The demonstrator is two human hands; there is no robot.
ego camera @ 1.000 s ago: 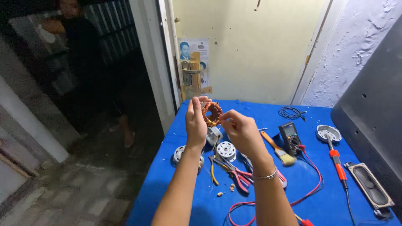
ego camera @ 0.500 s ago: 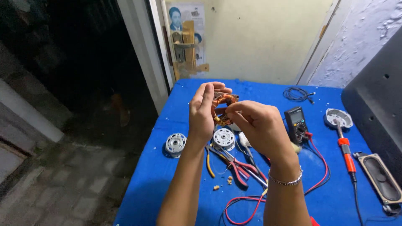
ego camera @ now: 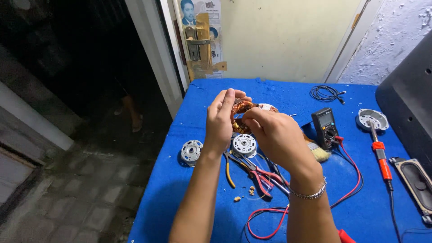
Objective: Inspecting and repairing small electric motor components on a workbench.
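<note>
Item: copper-wound motor coil, held up above the blue surface, straight over the round metal motor plate.
Left hand: grip closed on the coil's left side, fingers upright along it.
Right hand: grip pinching the coil's near right edge with the fingertips.
Step in hand: by the look of it, working or checking the windings between both hands.
Next move calls for: a light, steady hold, judging by how fine the wire is.
Near the plate: a second motor plate to its left; red-handled pliers just in front; brush and multimeter to its right; soldering iron further right.
Hidden: most of the coil, behind both hands; any lead wires cannot be made out.
Cut off: the flat speaker at the right edge.
</note>
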